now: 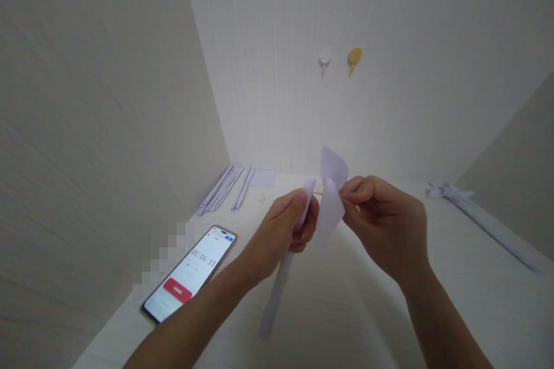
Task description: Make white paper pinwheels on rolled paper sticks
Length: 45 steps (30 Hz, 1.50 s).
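Note:
My left hand is closed around a pale lilac paper tube, which slants down toward me with its top end by my thumb. My right hand pinches the edge of a folded lilac paper pinwheel head, its curved blades spread upward and downward. A short thin tan stick shows between the tube's top and the pinwheel head. My right fingertips partly hide the pinwheel's right side, and I cannot tell whether the stick enters the tube.
A phone showing a running timer lies at left. Behind it are several folded paper strips and a lilac square sheet. Another paper pinwheel on a tube lies at right. Two hooks, white and yellow, hang on the back wall.

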Tool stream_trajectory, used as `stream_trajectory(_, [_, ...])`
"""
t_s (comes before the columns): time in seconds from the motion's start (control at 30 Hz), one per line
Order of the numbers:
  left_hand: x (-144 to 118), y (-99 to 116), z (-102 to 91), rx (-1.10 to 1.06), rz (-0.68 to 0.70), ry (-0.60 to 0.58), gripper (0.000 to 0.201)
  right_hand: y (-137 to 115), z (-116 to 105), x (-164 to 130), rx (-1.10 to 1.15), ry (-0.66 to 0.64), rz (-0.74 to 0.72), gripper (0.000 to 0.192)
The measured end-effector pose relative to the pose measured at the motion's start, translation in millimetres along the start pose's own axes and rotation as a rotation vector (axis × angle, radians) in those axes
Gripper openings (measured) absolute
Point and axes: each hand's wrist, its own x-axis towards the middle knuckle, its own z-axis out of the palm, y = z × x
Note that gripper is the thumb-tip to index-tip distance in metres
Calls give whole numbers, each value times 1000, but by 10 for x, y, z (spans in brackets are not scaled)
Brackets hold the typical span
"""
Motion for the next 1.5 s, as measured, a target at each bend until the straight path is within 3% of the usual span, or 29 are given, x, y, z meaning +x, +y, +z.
stream_trajectory(0.13, [9,-5,4,-52,-55,36,29,2,58,-35,-216,69,-119,15])
stream_trajectory(0.23, [14,18,11,-89,-95,70,29,37,95,-73,-451,64,-294,17])
stream_trajectory(0.33, [17,35,12,-104,-110,108,29,109,133,-117,-526,43,-452,20])
stream_trajectory(0.43, [24,18,3,-97,-114,136,30,171,177,-152,-560,55,-497,20])
stream_trajectory(0.63, [60,-47,-36,-63,-76,110,31,153,229,-137,-626,86,-451,20])
stream_trajectory(0.77, [85,-59,-73,31,-67,81,33,89,186,-72,-581,45,-311,18])
stream_trajectory(1.0, [96,-80,-87,187,-66,-2,34,96,67,6,-188,64,17,15])
stream_trajectory(1.13, [83,-71,-88,176,-50,-45,34,108,80,14,-35,64,115,16])
stream_trajectory(1.37, [75,-44,-104,213,-47,-25,35,131,127,-28,-161,58,-4,17])
stream_trajectory(1.5, [66,0,-114,255,-52,-39,33,138,28,-18,-344,-78,-190,18])
